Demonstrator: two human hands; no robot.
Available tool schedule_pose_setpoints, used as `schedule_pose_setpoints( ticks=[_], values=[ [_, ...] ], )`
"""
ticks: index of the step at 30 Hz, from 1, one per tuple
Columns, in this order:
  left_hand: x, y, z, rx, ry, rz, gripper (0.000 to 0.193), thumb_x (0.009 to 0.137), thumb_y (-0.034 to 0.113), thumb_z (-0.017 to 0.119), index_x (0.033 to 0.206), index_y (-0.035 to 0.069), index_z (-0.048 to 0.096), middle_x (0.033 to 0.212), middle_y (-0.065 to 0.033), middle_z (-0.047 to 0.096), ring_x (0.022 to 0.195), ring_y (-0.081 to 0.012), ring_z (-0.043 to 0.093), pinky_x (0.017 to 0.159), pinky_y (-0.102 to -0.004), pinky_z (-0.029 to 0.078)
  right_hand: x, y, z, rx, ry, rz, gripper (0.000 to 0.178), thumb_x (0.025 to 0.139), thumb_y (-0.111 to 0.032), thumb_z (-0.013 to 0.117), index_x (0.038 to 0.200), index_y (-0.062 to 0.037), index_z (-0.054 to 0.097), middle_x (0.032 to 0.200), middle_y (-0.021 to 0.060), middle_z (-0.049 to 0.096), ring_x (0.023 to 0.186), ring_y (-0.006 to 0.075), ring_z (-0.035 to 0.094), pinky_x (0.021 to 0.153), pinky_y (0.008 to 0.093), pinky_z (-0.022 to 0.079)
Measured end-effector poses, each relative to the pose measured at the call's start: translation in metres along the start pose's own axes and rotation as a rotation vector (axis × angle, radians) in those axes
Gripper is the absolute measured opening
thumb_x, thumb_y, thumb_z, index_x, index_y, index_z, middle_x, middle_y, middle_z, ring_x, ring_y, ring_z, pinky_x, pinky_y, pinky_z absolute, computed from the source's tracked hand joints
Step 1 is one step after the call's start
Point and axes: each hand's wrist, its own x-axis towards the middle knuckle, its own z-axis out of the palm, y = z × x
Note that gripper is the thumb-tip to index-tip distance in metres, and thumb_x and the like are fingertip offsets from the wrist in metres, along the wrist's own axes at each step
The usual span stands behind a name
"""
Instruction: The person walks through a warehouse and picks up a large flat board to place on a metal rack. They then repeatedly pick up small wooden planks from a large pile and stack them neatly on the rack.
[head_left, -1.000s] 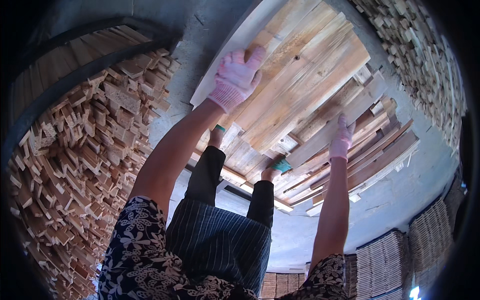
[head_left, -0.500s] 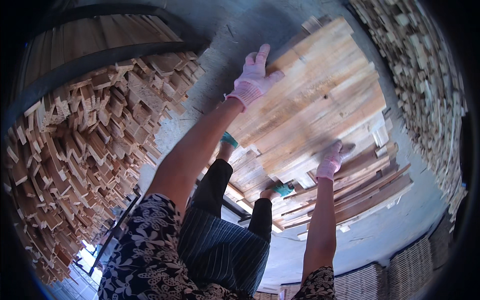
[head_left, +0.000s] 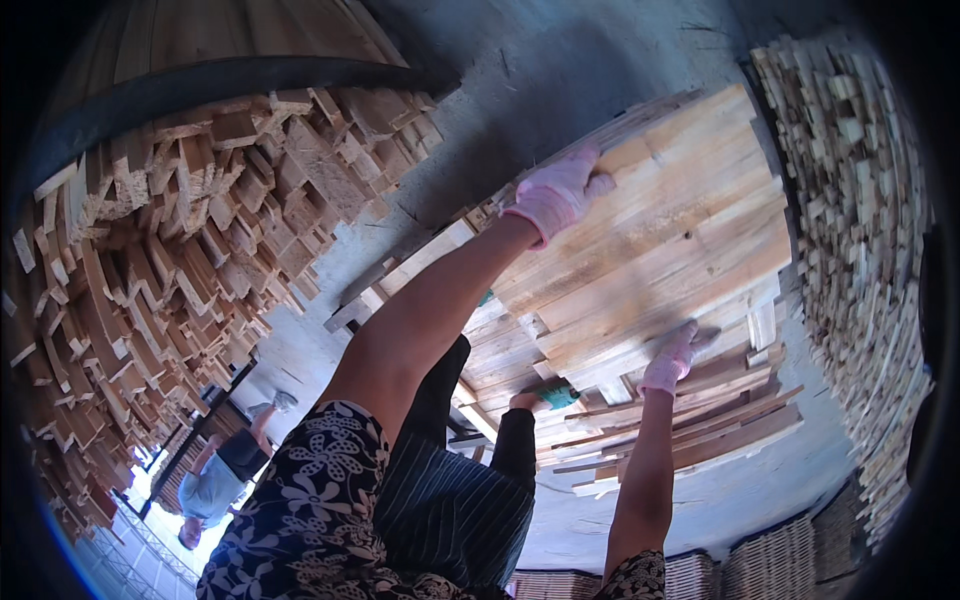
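Note:
A layer of pale wooden planks [head_left: 650, 230] lies side by side on a low stack in front of me. My left hand [head_left: 560, 192], in a pink knit glove, rests at the far left edge of these planks. Its fingers stretch along the edge and the thumb stands apart over the wood. At the near right side my right hand [head_left: 672, 362], also pink-gloved, touches the planks' edge with its fingers stretched out. Just below it, narrower loose strips [head_left: 720, 430] jut out unevenly. Neither palm can be seen.
A tall stack of plank ends [head_left: 200, 220] rises on the left, with a dark band [head_left: 250, 78] across it. Another stack [head_left: 850, 200] stands at the right. My green-shod foot [head_left: 558, 396] is by the planks. A person [head_left: 215, 480] appears at the lower left.
My left hand has come down onto the planks' far left edge, its fingers closer together than before. The right hand keeps to the near edge. The view has shifted, and a person now shows.

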Motion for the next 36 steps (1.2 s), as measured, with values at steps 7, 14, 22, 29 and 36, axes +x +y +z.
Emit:
schedule_pose_setpoints(
  ticks=[7, 14, 22, 29, 36],
  values=[
    [-0.001, -0.004, 0.009, 0.057, -0.011, -0.058, 0.047, 0.099, 0.046, 0.05, 0.12, 0.005, 0.05, 0.119, -0.0205, 0.064, 0.108, -0.0379, 0.063, 0.092, -0.0478, 0.049, 0.003, 0.007, 0.001, 0.018, 0.057, 0.04, 0.082, 0.103, -0.047, 0.047, 0.161, -0.0187, -0.002, 0.165, 0.0107, 0.02, 0.15, 0.0281, 0.026, 0.122, 0.0435, 0.022],
    [-0.002, -0.021, 0.015, 0.073, 0.118, 0.026, 0.046, 0.099, 0.046, 0.05, 0.118, 0.004, 0.052, 0.112, -0.0194, 0.066, 0.105, -0.038, 0.064, 0.089, -0.0482, 0.05, -0.026, -0.013, 0.015, -0.034, 0.002, -0.091, 0.077, 0.104, -0.041, 0.045, 0.161, -0.0178, 0.0, 0.166, 0.0129, 0.016, 0.152, 0.0275, 0.02, 0.123, 0.0417, 0.016],
    [0.001, -0.029, 0.024, 0.583, 0.15, 0.377, 0.023, 0.097, 0.027, 0.053, 0.109, 0.009, 0.06, 0.121, -0.018, 0.058, 0.094, -0.0327, 0.067, 0.072, -0.0436, 0.057, -0.013, -0.002, -0.004, 0.02, -0.045, -0.039, 0.076, 0.104, -0.044, 0.041, 0.161, -0.016, -0.001, 0.164, 0.0157, 0.02, 0.149, 0.0325, 0.026, 0.121, 0.0409, 0.021],
    [0.002, -0.01, 0.025, 0.251, 0.109, -0.144, 0.059, 0.099, 0.051, 0.045, 0.145, 0.015, 0.04, 0.135, -0.0213, 0.058, 0.107, -0.0432, 0.064, 0.088, -0.0505, 0.051, -0.016, -0.017, 0.005, -0.35, -0.029, -0.034, 0.079, 0.102, -0.056, 0.034, 0.16, -0.0229, -0.008, 0.159, 0.0186, 0.032, 0.145, 0.0373, 0.034, 0.117, 0.0394, 0.03],
    [-0.001, -0.01, 0.033, 0.431, 0.226, -0.059, 0.062, 0.098, 0.054, 0.044, 0.147, 0.016, 0.036, 0.133, -0.023, 0.056, 0.116, -0.0421, 0.058, 0.094, -0.0495, 0.049, 0.001, -0.01, -0.027, -0.159, -0.296, -0.075, 0.086, 0.102, -0.047, 0.048, 0.16, -0.0096, -0.003, 0.162, 0.0238, 0.021, 0.148, 0.034, 0.028, 0.118, 0.034, 0.024]
  ],
)
